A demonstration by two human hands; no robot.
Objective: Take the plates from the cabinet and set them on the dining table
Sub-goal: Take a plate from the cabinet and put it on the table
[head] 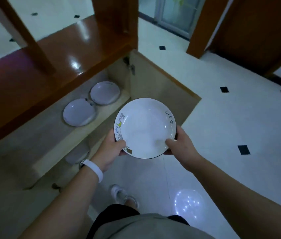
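A: Where is the plate (144,128)?

B: In the air, out in front of the open cabinet (101,114), held level over the white floor (222,118) by both hands. It is white with a dark edge, small drawings along its left rim and the word "Life" on the right.

A: How does the left hand (111,149) hold it?

B: It clasps the lower left rim. The thumb (119,144) lies flat across the top beside the drawings; the other fingers curl underneath, out of sight. A white band (94,169) sits on that wrist.

A: And the right hand (182,144)?

B: Closed on the lower right rim the same way. Its thumb (169,143) presses onto the plate's inner slope, and the fingers wrap below, with only their tips showing at the edge.

A: Any others left?

B: Two plates rest on the cabinet shelf, a near one (79,112) and a far one (105,93), touching rim to rim, well apart from the hands.
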